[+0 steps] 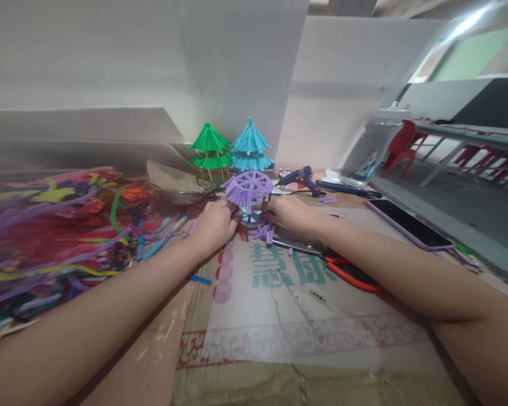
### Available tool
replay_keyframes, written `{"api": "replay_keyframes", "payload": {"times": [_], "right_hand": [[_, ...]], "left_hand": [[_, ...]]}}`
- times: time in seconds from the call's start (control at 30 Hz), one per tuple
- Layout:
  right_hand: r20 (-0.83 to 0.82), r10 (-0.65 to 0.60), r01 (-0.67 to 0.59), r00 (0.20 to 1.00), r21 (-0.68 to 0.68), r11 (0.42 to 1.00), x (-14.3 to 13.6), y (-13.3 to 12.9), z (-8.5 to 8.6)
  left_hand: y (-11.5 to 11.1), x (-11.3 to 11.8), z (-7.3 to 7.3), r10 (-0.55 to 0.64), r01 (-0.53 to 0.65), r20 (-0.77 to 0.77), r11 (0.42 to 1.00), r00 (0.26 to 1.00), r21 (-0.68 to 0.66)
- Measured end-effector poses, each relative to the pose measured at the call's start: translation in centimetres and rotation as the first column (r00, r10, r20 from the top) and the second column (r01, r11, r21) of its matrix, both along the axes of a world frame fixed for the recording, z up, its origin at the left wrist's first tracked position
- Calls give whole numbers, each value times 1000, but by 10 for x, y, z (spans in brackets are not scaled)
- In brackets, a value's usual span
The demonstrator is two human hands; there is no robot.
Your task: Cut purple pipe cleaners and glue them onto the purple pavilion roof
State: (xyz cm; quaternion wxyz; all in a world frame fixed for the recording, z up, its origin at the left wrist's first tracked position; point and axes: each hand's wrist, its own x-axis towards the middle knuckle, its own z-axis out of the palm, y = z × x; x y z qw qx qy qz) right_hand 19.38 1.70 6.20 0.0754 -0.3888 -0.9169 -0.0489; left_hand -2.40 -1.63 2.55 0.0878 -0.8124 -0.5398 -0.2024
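purple model (pixel 240 190) between left hand (pixel 217 224) and right hand (pixel 291 214), near green "慧康" print (pixel 300 267)

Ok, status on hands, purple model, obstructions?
Left hand, right hand at opposite sides of purple model. Model upright. Red-handled tool close by, toward camera.

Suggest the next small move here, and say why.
Probably set one of the cut purple pieces on the right front of the purple roof, with the left grip steadying it: strips hang densely at the left front, the right front looks barer, and the pieces lie just below.
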Motion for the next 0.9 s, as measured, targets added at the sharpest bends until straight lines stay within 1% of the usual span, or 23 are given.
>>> {"api": "replay_keyframes", "payload": {"times": [0.07,0.13,0.27,0.33,0.4,0.5,0.57,0.63,0.7,0.8,0.9], "right_hand": [[-12,13,-13,1000,-30,999,0,1,0],[-26,-2,0,1000,-42,999,-1,0,0],[-12,-27,26,1000,-27,999,-1,-4,0],[14,-28,28,1000,-3,1000,0,-8,3],[57,-28,27,998,22,999,2,-10,10],[136,-34,29,990,44,999,9,-12,26],[129,-48,46,991,23,999,16,-14,38],[58,-78,80,995,-25,996,27,-15,47],[-24,-123,121,992,-75,990,42,-18,52],[-94,-225,211,970,-144,967,73,-21,51],[-96,-345,316,934,-229,921,111,-19,44]], "left_hand": [[0,0,-1,-7,7,-1,1000,1000,-2],[1,-1,-1,-10,10,-3,1000,1000,-1],[2,-2,-3,-8,8,-13,1000,1000,19],[2,-2,-3,-10,11,-11,1000,1000,25],[2,-3,-3,-10,10,-5,1000,1000,25],[2,-4,-3,-10,10,-9,1000,1000,15],[3,-5,-3,-20,20,-8,1000,1000,4],[3,-6,-3,-39,39,4,999,999,-4],[3,-7,-2,-52,52,15,999,999,-7],[1,-6,-1,-48,48,11,999,999,1],[-1,-4,0,-37,37,-6,999,999,0]]}}
